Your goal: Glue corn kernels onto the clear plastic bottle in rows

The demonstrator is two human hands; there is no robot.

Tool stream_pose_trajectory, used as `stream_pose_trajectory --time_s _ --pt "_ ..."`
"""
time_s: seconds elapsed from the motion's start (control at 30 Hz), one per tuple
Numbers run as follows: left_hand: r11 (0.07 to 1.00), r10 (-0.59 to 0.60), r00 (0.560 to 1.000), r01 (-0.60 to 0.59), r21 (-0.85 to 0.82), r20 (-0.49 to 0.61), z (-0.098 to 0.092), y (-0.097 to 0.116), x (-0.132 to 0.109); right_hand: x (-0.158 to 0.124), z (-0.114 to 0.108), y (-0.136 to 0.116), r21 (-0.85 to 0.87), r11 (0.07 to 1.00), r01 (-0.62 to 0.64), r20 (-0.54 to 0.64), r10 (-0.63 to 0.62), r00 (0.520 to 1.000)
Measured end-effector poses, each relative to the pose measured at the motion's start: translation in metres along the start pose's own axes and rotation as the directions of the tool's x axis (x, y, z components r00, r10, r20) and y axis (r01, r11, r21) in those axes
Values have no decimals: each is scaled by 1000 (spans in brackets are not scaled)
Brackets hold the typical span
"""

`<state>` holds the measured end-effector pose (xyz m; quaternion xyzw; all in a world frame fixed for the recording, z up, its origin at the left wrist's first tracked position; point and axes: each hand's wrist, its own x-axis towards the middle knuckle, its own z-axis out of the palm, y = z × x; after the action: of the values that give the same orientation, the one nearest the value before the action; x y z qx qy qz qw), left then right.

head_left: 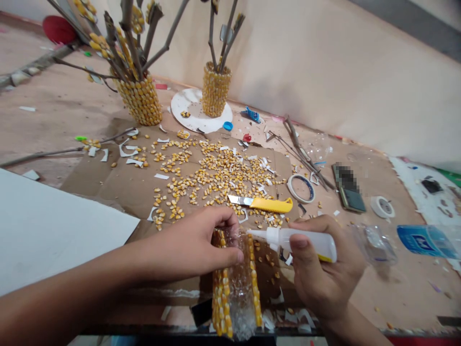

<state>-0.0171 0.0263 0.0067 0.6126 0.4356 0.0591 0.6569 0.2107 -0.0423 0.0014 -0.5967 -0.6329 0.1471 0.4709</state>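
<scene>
My left hand (216,245) is wrapped round the upper end of a clear plastic bottle (240,293), which lies towards me at the table's front edge. Rows of yellow corn kernels (221,307) cover its sides, with a bare clear strip between them. In my right hand (324,274) is a white glue bottle (306,242), tilted on its side. Its thin nozzle points left, at the kernel row near the top of the plastic bottle. Whether glue is coming out I cannot tell. Just beyond my hands lies a yellow utility knife (266,203) with its blade out.
Loose corn kernels (212,175) and paper scraps spread over cardboard (93,173). Behind stand two kernel-covered pots (140,101) holding branches. On the right are a tape roll (301,188), a phone (348,187), white tape (382,207) and a blue-labelled plastic piece (425,241). White board (54,226) lies left.
</scene>
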Motion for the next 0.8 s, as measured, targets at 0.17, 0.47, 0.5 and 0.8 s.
stream_pose_trajectory --time_s 0.17,0.47,0.5,0.8 --pt "1000 -3 1000 3 18 2 0 -1 -2 -2 0 0 36 999 -5 17 5 1000" --pt "1000 12 1000 -11 25 -2 -1 -1 -2 -4 -3 3 36 999 21 45 -22 999" --pt "1000 12 1000 -12 28 -3 -1 -1 -2 -4 -3 2 31 999 30 47 -31 998" --pt "1000 19 1000 -19 5 21 -2 -2 -1 -4 -1 2 37 999 18 27 -19 999"
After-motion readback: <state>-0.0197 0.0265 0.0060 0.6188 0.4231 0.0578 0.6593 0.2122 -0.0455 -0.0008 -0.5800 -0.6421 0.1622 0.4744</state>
